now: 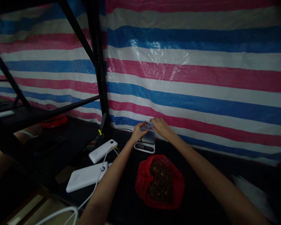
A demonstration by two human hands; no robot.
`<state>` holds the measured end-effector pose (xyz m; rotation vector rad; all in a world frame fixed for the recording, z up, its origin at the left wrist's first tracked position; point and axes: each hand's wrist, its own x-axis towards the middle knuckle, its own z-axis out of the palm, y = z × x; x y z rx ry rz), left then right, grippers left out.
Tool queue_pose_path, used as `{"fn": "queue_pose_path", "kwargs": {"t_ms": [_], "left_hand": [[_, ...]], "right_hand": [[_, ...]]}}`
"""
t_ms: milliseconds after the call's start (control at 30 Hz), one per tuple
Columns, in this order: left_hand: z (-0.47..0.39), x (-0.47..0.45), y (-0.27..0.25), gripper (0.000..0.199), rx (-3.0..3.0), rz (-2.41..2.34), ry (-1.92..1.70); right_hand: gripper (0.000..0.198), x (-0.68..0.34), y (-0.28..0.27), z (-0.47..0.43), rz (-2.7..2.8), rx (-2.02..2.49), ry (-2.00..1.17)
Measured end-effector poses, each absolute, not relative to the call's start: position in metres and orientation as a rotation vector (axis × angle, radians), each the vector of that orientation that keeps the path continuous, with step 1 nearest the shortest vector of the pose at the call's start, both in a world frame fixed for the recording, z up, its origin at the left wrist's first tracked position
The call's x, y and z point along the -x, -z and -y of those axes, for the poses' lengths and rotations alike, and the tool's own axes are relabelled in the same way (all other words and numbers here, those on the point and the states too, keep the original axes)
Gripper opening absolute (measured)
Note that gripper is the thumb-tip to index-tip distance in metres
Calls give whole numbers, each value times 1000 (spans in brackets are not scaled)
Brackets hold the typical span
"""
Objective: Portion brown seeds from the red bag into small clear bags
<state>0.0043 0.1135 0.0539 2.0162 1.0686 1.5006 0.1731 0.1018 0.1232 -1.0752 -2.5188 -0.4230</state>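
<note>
Over a small white digital scale [144,147] with a dark display and a shiny weighing plate, my left hand [137,132] pinches one side of a clear plastic bag [147,126]. Fingers of my right hand [161,126] are closed on the bag's other side. What the bag contains is too dim to make out. Nearer to me, between my forearms, an open red plastic bag [140,184] holds a heap of brown, dried-looking pieces [161,181].
Two white power banks [87,176] with a white cable [97,182] lie left of my forearm. A black metal frame [98,62] stands left. Striped sheeting [196,75] hangs behind. Clear plastic bags [251,190] lie right. Another person's arm [25,136] shows far left.
</note>
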Motion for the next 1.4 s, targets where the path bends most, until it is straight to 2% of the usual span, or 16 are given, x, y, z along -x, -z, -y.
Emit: {"fn": "queue_pose_path", "kwargs": {"t_ms": [100,167,300,400,500,667,833,933,1167,1400], "left_hand": [[-118,13,-55,51,-2010,-1099,-1468],[-120,25,-52,49,-1988,-1120,-1449],[-120,44,-43,47,-1913,-1154,-1444],[-117,51,-39,46,-1874,-1180,-1425],[-115,54,-38,46,-1863,-1178,-1400],[-114,56,-33,44,-1878,-1187,-1388],[-113,55,-28,46,-1942,-1200,-1336],[-113,53,-26,48,-1961,-1221,-1278],[-110,48,-25,49,-2037,-1171,-1179],[-110,25,-25,40,-2066,-1161,-1215]], "right_hand": [[43,-185,-99,-110,2278,1169,168],[47,-187,-78,-112,2269,1149,53],[26,-172,-39,-110,2291,1195,-47],[18,-155,-27,-109,2287,1248,-64],[14,-143,-30,-110,2327,1298,-76],[35,-133,-40,-112,2407,1378,-66],[14,-127,-35,-109,2457,1435,-77],[9,-126,-35,-107,2454,1433,-88],[24,-137,-69,-113,2320,1472,-69],[27,-133,-100,-111,2396,1395,-103]]}}
